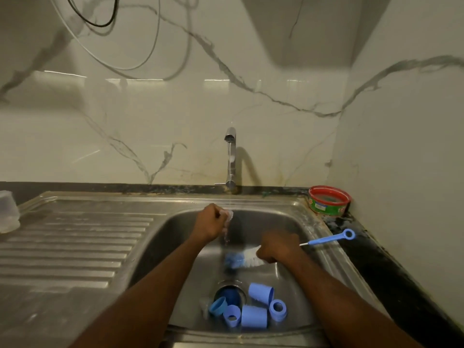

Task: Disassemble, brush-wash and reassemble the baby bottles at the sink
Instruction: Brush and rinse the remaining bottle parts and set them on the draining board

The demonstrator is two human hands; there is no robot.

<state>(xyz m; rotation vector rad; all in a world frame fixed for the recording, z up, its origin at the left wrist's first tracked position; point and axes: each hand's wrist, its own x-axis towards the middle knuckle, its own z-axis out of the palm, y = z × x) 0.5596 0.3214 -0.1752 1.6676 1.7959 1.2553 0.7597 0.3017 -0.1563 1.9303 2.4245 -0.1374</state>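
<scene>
My left hand (pixel 210 223) grips a small clear teat (pixel 228 214) under the thin stream running from the tap (pixel 231 156). My right hand (pixel 277 247) holds the bottle brush (pixel 242 258) by its shaft; the blue and white bristles stick out to the left over the sink, and the blue looped handle (pixel 334 238) points right over the rim. Several blue bottle parts (pixel 253 316), caps and screw rings, lie around the drain at the near end of the steel sink (pixel 296 222).
A ribbed steel draining board (pixel 75 247) lies to the left, with a clear plastic container (pixel 8 212) at its far left edge. A red and green tub (pixel 329 200) stands at the back right corner by the wall. Dark countertop (pixel 376 267) runs along the right.
</scene>
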